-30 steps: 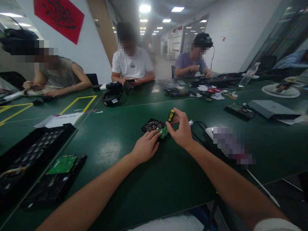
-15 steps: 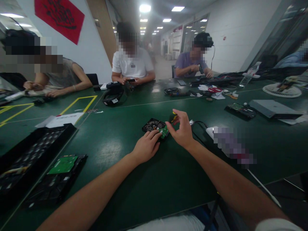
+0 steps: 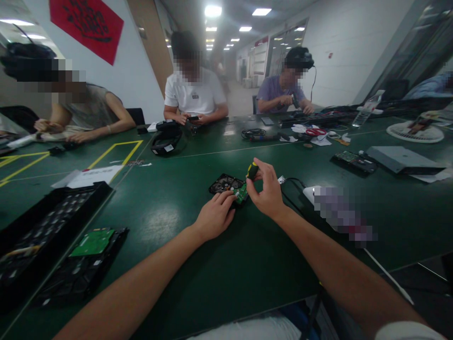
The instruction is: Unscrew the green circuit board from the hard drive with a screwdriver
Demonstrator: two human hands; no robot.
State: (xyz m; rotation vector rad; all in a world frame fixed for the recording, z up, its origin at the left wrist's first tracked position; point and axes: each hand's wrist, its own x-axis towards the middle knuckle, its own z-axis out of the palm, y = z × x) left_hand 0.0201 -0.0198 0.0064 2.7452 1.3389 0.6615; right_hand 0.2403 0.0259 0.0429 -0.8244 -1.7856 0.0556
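A hard drive (image 3: pixel 226 182) with a black body and a green circuit board (image 3: pixel 241 192) lies on the table in front of me. My left hand (image 3: pixel 215 215) grips its near edge, fingers on top and thumb at the near side, hiding part of it. Between the thumb and fingers of my right hand (image 3: pixel 266 189) is a screwdriver (image 3: pixel 252 170) with a yellow and black handle. It is held over the right end of the board; its tip is too small to make out.
At left stand a black tray (image 3: pixel 53 222) of small parts and another drive (image 3: pixel 90 245) with a green board. To the right are a white power strip (image 3: pixel 311 193) with cables, a further drive (image 3: pixel 354 163) and a grey metal case (image 3: pixel 403 160). Several people sit across the table.
My right hand has tilted slightly and more of the screwdriver handle shows, its top shifted a little. My left hand and the hard drive have stayed in place.
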